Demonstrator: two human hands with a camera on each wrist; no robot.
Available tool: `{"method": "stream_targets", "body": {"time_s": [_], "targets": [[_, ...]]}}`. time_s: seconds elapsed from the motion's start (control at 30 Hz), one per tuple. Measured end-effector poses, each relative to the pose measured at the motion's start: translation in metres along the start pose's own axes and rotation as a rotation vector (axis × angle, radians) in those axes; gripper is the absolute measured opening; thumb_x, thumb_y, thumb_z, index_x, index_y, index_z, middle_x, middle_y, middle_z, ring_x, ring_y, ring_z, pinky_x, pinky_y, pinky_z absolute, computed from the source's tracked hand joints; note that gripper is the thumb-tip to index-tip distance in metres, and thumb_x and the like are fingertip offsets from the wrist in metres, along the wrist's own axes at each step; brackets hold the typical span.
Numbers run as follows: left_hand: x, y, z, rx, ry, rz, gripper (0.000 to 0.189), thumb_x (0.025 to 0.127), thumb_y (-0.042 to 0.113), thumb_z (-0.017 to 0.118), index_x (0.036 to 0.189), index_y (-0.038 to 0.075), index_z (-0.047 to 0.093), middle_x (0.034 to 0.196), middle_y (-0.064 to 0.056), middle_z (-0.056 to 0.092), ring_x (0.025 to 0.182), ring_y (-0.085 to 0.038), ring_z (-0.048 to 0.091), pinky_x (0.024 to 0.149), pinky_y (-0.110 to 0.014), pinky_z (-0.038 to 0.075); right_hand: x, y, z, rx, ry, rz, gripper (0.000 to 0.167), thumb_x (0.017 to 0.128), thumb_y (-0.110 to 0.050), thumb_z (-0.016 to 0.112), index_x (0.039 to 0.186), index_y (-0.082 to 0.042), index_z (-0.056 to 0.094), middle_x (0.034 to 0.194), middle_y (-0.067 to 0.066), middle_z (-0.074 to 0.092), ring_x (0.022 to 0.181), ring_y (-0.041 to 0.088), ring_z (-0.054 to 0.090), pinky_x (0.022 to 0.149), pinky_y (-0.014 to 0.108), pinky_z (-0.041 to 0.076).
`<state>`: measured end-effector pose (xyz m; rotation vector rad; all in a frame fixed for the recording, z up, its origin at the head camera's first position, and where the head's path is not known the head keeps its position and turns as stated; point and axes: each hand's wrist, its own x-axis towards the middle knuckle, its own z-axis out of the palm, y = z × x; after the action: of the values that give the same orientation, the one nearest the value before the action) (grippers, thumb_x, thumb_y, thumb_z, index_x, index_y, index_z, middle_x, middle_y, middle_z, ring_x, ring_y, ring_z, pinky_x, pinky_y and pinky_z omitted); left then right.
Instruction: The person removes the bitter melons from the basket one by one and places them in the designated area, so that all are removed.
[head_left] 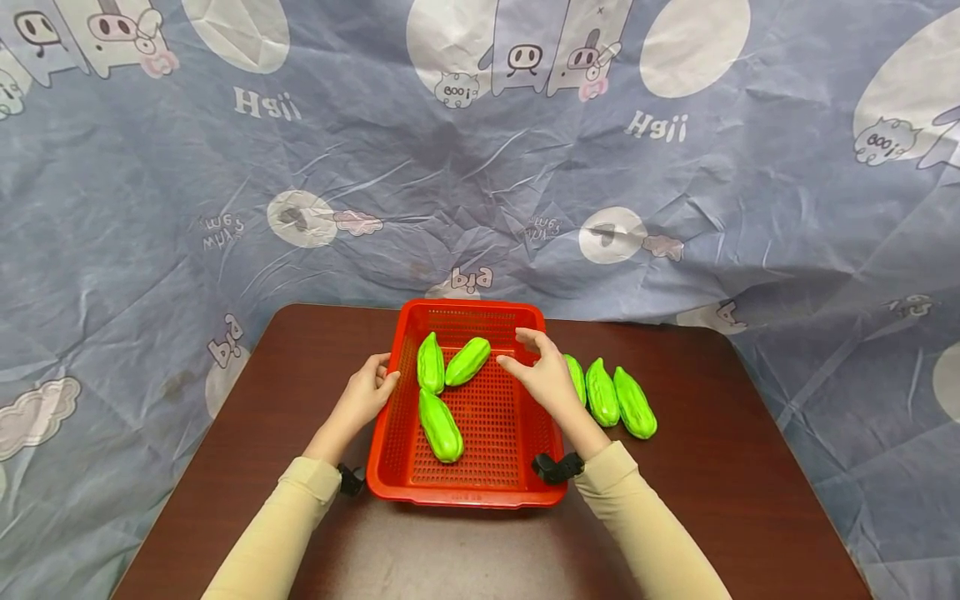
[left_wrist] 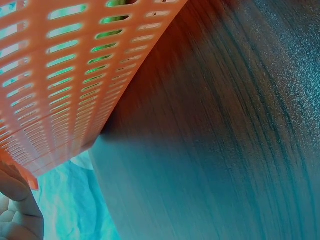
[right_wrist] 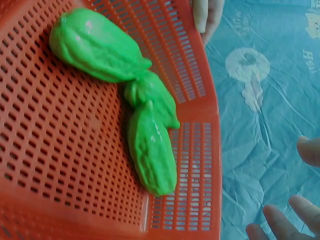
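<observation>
A red plastic basket (head_left: 468, 498) with slotted walls stands on the table, and three bright green ridged bitter melons lie inside: one at the back left (head_left: 431, 364), one slanted beside it (head_left: 468, 362), one nearer the front (head_left: 441, 427). My left hand (head_left: 367, 392) grips the basket's left rim, its thumb on top. Over the right side of the basket hovers my right hand (head_left: 547, 377), thumb and fingers spread apart and holding nothing; the right wrist view shows its fingertips (right_wrist: 277, 222) beyond the rim. Outside, right of the basket, are three more bitter melons (head_left: 602, 393), one partly hidden by that hand.
The dark brown wooden table (head_left: 720, 467) bears everything. Behind it and at the sides hangs a blue-grey cloth (head_left: 465, 167) with cartoon prints. Black wrist straps (head_left: 558, 468) sit over the cuffs of the pale sleeves.
</observation>
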<state>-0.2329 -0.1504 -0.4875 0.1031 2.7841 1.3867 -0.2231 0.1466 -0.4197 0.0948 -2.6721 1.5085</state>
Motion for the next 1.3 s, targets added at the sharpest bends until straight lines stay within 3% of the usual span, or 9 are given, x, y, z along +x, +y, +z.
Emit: {"method": "stream_targets", "body": {"time_s": [0.7, 1.3], "targets": [[0.001, 0.0, -0.001, 0.011, 0.002, 0.0, 0.049, 0.101, 0.021, 0.057, 0.141, -0.003, 0.043, 0.101, -0.015, 0.061, 0.078, -0.019, 0.061, 0.067, -0.032, 0.054, 0.0, -0.007, 0.056, -0.083, -0.153, -0.049, 0.065, 0.084, -0.035, 0.078, 0.137, -0.007, 0.054, 0.138, 0.011, 0.057, 0.128, 0.032, 0.052, 0.103, 0.048, 0.044], [0.001, 0.0, 0.002, 0.004, 0.008, -0.006, 0.048, 0.101, 0.02, 0.057, 0.141, -0.002, 0.043, 0.102, -0.015, 0.061, 0.078, -0.019, 0.062, 0.067, -0.032, 0.054, 0.004, 0.0, 0.08, -0.213, -0.319, -0.101, 0.07, 0.083, -0.039, 0.079, 0.138, -0.005, 0.053, 0.139, 0.015, 0.055, 0.127, 0.034, 0.054, 0.103, 0.048, 0.045]]}}
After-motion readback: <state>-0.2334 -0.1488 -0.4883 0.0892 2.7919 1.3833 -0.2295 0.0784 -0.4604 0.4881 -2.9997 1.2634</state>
